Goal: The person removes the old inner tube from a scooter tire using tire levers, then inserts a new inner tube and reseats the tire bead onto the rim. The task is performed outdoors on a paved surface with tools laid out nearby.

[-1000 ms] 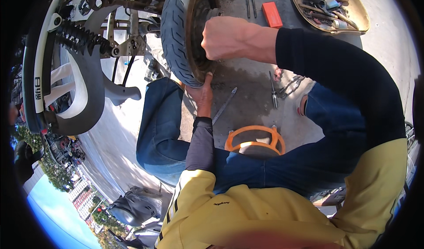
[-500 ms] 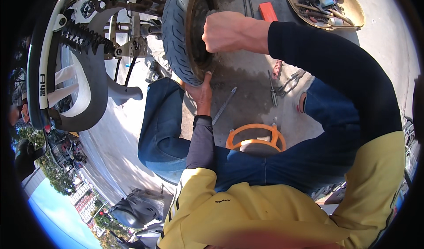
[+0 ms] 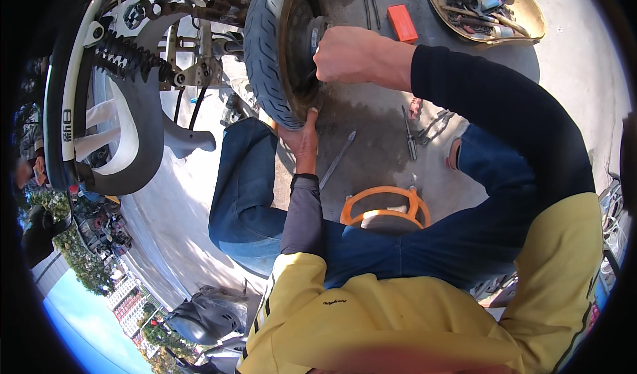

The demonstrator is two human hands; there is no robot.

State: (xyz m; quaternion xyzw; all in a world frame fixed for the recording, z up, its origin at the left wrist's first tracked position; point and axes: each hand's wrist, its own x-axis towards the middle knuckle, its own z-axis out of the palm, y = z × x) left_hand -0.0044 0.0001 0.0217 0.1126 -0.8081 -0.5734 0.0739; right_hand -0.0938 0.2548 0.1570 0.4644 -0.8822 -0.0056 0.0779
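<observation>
A scooter wheel with a black grooved tyre (image 3: 265, 56) stands upright at the upper middle, its dark rim and hub (image 3: 300, 36) facing right. My left hand (image 3: 303, 145) grips the tyre's lower edge, with the thumb against the rim side. My right hand (image 3: 352, 56) is a closed fist just right of the hub. Whatever it holds is mostly hidden; a short dark piece shows between the fist and the hub. A grey metal part (image 3: 315, 37) is visible beside the knuckles.
The scooter's frame and coil spring (image 3: 126, 62) stand left. A tan bin of tools (image 3: 488, 41) and a red box (image 3: 401, 24) lie at upper right. A screwdriver (image 3: 410, 138), a chain (image 3: 434, 128) and a flat metal bar (image 3: 337, 160) lie near an orange ring-framed stool (image 3: 424, 208).
My right fist has shifted slightly right and toward me, uncovering the grey metal part by the hub. My left hand and the wheel have stayed put.
</observation>
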